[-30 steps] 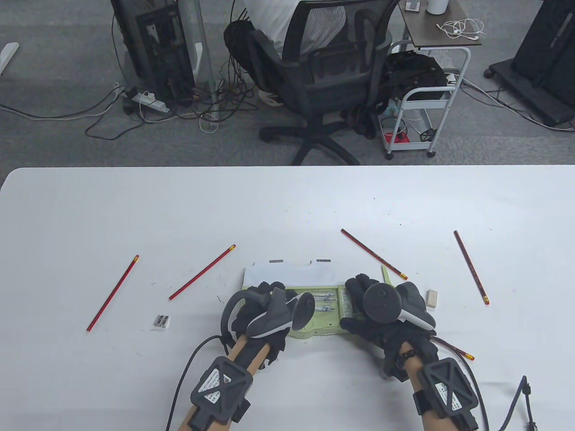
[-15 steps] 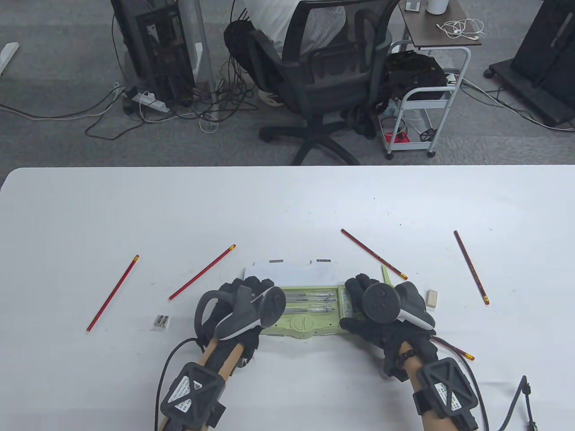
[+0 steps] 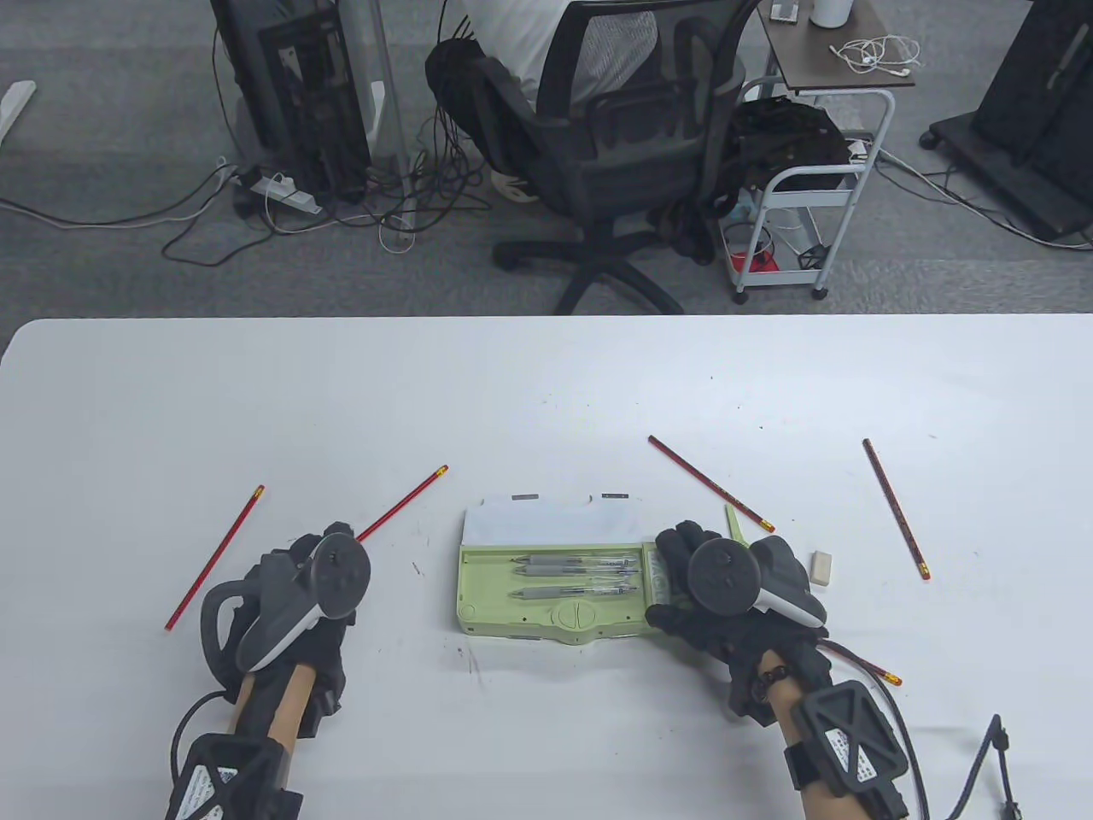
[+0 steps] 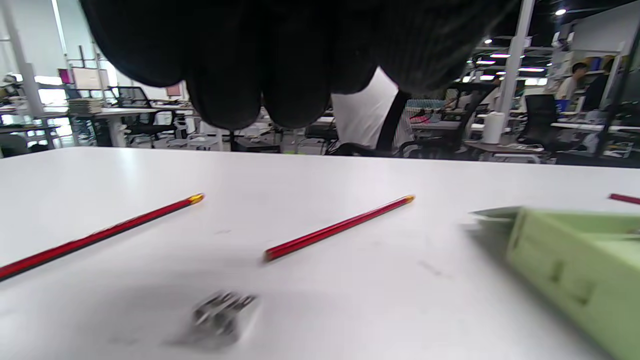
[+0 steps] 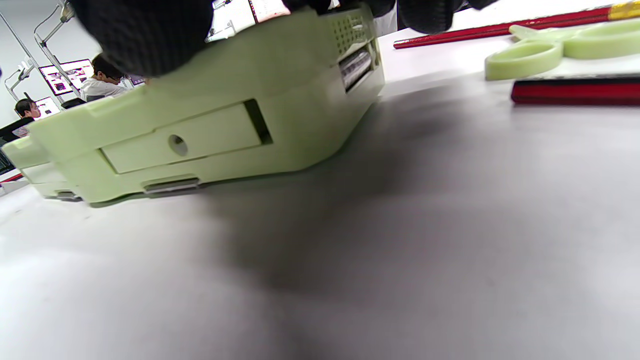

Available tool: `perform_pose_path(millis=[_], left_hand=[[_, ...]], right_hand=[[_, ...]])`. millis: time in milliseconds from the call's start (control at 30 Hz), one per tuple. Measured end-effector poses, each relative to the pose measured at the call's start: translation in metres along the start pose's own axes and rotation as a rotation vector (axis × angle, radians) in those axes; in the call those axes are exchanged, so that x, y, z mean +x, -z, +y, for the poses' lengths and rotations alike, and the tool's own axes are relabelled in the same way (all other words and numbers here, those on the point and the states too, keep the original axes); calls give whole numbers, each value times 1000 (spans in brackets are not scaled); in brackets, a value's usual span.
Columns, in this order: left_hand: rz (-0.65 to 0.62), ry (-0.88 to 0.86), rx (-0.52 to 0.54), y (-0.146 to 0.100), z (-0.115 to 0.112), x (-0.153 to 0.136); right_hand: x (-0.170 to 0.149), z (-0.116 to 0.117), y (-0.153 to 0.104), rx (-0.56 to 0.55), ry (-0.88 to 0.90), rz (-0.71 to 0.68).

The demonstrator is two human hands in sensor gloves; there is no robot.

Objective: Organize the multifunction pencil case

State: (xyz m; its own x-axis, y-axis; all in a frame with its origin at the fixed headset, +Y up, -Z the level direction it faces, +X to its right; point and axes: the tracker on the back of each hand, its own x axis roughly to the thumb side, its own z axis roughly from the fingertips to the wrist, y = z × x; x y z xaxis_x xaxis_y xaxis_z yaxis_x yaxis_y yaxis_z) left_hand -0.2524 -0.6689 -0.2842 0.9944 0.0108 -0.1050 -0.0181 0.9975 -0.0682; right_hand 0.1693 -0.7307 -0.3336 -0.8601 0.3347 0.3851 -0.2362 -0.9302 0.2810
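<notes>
Our left hand (image 3: 295, 589) has left the light green plastic pencil case (image 3: 546, 589) and moved out to the left, above the small metal sharpener (image 4: 220, 312); its fingers (image 4: 245, 65) hang close together, holding nothing. We judge the sharpener is the next item to collect. Our right hand (image 3: 726, 598) still holds the right end of the open case, which lies near the table's front edge with grey pens (image 3: 576, 576) inside. Red pencils (image 3: 397, 512) are scattered on the white table (image 3: 546, 384); behind it stands a black office chair (image 3: 615, 145).
</notes>
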Motion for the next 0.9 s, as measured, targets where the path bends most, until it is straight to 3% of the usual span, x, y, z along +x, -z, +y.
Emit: perform_pose_path(millis=[333, 900], left_hand=[[86, 62, -125, 4, -47, -23], [109, 252, -138, 16, -76, -16]], right_hand=[[0, 0, 0, 0, 0, 0], [0, 0, 0, -2, -2, -4]])
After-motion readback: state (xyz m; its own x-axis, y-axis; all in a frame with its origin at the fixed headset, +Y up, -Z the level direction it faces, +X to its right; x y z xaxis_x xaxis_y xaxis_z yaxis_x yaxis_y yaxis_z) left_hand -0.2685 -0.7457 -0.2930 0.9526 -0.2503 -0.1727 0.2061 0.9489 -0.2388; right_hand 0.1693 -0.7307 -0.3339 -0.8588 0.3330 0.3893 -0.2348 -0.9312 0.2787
